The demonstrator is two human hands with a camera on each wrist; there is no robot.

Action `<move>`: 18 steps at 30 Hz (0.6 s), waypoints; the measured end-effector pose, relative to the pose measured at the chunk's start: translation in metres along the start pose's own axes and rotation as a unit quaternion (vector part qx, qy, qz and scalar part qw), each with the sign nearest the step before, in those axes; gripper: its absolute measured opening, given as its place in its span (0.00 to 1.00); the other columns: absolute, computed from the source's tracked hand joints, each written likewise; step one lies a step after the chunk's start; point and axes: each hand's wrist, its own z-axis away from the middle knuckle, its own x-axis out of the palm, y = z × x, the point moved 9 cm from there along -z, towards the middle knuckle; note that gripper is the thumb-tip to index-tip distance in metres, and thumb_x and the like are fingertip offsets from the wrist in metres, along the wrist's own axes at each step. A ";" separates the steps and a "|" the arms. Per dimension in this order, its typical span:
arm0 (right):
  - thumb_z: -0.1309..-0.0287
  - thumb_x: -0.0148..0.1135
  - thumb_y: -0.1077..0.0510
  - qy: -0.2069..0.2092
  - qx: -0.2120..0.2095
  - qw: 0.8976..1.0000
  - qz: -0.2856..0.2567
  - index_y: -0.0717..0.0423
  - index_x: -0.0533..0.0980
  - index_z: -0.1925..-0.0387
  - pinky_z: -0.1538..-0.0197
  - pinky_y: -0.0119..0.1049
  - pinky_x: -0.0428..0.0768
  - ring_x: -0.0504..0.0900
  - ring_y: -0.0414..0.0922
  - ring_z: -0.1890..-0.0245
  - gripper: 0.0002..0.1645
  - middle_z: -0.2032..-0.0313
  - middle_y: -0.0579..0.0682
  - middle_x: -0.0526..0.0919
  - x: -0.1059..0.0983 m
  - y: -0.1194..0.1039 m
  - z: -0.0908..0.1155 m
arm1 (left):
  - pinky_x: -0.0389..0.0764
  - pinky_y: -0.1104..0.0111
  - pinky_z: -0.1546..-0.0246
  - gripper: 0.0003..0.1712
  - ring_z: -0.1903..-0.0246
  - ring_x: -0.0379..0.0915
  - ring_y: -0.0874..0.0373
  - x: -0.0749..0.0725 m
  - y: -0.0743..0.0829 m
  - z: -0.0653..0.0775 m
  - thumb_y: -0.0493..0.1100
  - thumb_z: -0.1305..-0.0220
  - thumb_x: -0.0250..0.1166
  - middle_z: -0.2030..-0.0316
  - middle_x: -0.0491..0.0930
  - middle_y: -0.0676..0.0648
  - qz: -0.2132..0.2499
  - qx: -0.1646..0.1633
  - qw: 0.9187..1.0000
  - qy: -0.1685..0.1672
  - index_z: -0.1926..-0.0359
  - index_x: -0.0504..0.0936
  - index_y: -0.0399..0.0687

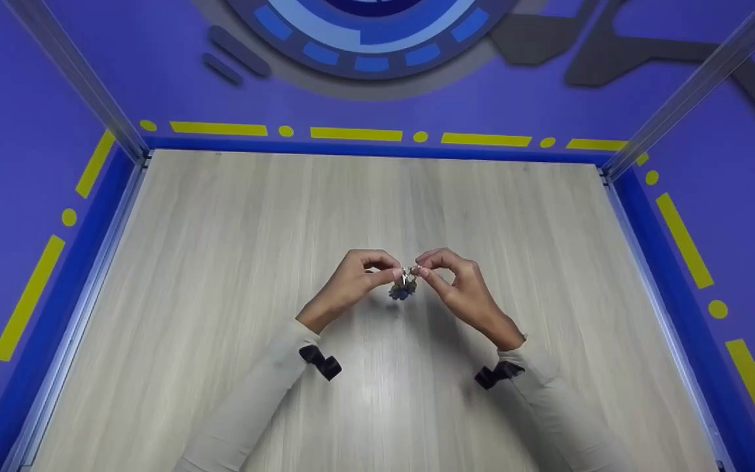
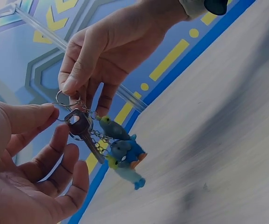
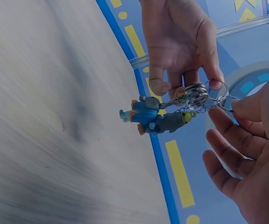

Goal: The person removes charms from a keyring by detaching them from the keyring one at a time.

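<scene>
1. Both our left hand (image 1: 356, 274) and right hand (image 1: 461, 282) are pinching key rings (image 3: 196, 96).
2. Key (image 2: 89, 142) and charms (image 2: 133, 151) are dangling above the bench (image 1: 253, 216).
3. We're likely working the key rings; next needs steady pinching.

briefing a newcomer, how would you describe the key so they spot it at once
Above the pale wood-grain table, look for metal rings with chains and small figurines hanging. In the left wrist view, the key hangs beside the figurines; its flat, straight metal shape sets it apart from their rounded, colourful ones.
</scene>
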 end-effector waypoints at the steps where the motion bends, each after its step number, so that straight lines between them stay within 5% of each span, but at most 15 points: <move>1: 0.25 0.70 0.62 0.001 -0.002 1.000 0.000 0.54 0.85 0.60 0.39 0.44 0.83 0.89 0.50 0.46 0.03 0.51 0.53 0.91 0.000 0.000 0.000 | 0.81 0.59 0.49 0.07 0.55 0.84 0.55 0.000 0.000 0.000 0.41 0.24 0.72 0.58 0.91 0.48 -0.007 0.000 1.000 -0.002 0.56 0.93 0.42; 8: 0.28 0.72 0.66 0.013 -0.033 0.999 0.014 0.57 0.85 0.61 0.41 0.37 0.82 0.89 0.53 0.48 0.03 0.53 0.57 0.91 -0.001 -0.005 -0.001 | 0.84 0.52 0.48 0.03 0.56 0.83 0.59 0.005 0.007 -0.004 0.38 0.25 0.72 0.60 0.90 0.51 -0.083 -0.010 0.996 -0.014 0.57 0.92 0.45; 18: 0.25 0.71 0.61 0.013 -0.059 0.998 0.021 0.62 0.86 0.59 0.44 0.36 0.83 0.89 0.51 0.52 0.07 0.56 0.54 0.91 -0.002 -0.007 -0.001 | 0.83 0.63 0.57 0.03 0.62 0.81 0.62 0.007 0.014 -0.006 0.37 0.28 0.74 0.65 0.89 0.56 -0.130 0.002 0.992 -0.009 0.62 0.92 0.47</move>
